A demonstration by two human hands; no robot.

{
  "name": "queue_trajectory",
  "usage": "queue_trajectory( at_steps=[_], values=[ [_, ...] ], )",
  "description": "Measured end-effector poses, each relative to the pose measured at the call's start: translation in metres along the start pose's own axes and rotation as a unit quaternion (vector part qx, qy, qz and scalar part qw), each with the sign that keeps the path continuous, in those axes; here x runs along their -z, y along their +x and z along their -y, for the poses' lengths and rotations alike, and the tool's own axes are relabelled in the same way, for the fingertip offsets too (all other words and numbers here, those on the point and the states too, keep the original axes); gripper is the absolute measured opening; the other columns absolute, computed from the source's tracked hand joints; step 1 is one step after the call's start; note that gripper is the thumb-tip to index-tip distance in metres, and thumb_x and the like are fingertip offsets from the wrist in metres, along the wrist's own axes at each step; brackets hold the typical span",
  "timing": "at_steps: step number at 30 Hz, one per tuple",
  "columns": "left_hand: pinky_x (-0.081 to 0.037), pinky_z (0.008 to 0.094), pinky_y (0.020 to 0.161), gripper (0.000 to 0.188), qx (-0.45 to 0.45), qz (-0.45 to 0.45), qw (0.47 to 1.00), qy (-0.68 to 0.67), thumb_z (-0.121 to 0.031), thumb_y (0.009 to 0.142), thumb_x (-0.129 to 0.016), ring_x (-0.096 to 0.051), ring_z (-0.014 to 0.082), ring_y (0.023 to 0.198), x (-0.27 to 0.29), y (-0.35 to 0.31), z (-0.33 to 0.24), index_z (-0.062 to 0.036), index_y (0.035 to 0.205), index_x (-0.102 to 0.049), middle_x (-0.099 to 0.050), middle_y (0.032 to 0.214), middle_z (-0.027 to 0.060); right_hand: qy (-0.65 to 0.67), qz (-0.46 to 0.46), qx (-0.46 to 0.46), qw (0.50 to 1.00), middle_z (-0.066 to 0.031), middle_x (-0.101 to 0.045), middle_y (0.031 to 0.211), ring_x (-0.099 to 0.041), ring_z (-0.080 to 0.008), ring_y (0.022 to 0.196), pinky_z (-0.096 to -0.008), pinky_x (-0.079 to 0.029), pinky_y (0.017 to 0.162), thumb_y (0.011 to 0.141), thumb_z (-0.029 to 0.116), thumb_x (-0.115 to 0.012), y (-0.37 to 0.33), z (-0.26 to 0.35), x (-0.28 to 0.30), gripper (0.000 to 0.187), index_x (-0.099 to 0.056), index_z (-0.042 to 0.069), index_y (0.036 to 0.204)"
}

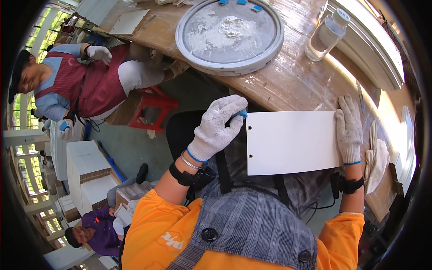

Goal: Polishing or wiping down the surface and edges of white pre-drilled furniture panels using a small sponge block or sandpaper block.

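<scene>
A white rectangular panel (292, 143) with two small dark-ringed holes along its left side rests at the table's near edge, partly over my lap. My left hand (218, 128), in a whitish knit glove, pinches a small blue sponge (242, 114) against the panel's upper left corner. My gloved right hand (348, 130) lies along the panel's right edge, fingers stretched out flat and away from me. Part of the sponge is hidden by my left fingers.
Ahead on the wooden table (288, 92) sits a round grey tray (198, 42) with white paste and blue sponge pieces. A clear bottle (321, 42), stacked white boards (373, 45) and a loose glove (377, 164) are rightward. Two co-workers and a red stool (153, 108) are left.
</scene>
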State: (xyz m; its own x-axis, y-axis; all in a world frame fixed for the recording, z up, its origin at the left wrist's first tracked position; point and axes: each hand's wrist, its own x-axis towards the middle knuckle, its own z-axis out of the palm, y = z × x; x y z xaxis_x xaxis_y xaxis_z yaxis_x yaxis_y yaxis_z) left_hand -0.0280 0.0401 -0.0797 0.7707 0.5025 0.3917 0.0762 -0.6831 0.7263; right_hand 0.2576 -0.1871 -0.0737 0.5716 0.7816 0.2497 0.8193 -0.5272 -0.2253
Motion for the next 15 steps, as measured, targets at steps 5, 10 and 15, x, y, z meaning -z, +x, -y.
queue_trajectory(
  at_steps=[5,10,15],
  values=[
    [-0.048,0.0372,0.088,0.039,-0.013,-0.04,0.994,0.097,0.004,0.072,-0.064,-0.059,0.0299,0.101,0.0011,0.0058,-0.0022,-0.0051,0.11,-0.064,-0.062,0.111,0.0146,0.017,-0.004,0.002,1.0,-0.0178,-0.048,0.135,-0.041,-0.0348,0.129,-0.0401,-0.031,0.108,0.095,0.025,-0.048,-0.0006,0.0004,0.0002,0.038,-0.056,0.005,0.126],
    [-0.048,0.037,0.088,0.038,-0.056,0.018,0.995,0.084,0.003,0.073,-0.064,-0.059,0.0296,0.1,0.0006,0.0081,-0.0051,-0.0047,0.11,-0.064,-0.062,0.11,0.0144,-0.008,-0.004,0.007,1.0,-0.0178,-0.048,0.135,-0.041,-0.0349,0.129,-0.04,-0.031,0.108,0.095,0.024,-0.048,-0.0027,-0.0012,0.0009,0.037,-0.056,0.005,0.126],
    [-0.048,0.0363,0.089,0.036,-0.025,-0.04,0.995,0.09,0.003,0.074,-0.065,-0.059,0.0288,0.101,0.0013,0.0063,-0.0039,-0.0046,0.11,-0.063,-0.061,0.112,0.0145,-0.007,0.0,0.011,1.0,-0.0174,-0.049,0.135,-0.041,-0.0343,0.128,-0.0399,-0.032,0.107,0.095,0.025,-0.048,-0.0004,-0.0018,-0.0009,0.037,-0.057,0.005,0.125]
  ],
)
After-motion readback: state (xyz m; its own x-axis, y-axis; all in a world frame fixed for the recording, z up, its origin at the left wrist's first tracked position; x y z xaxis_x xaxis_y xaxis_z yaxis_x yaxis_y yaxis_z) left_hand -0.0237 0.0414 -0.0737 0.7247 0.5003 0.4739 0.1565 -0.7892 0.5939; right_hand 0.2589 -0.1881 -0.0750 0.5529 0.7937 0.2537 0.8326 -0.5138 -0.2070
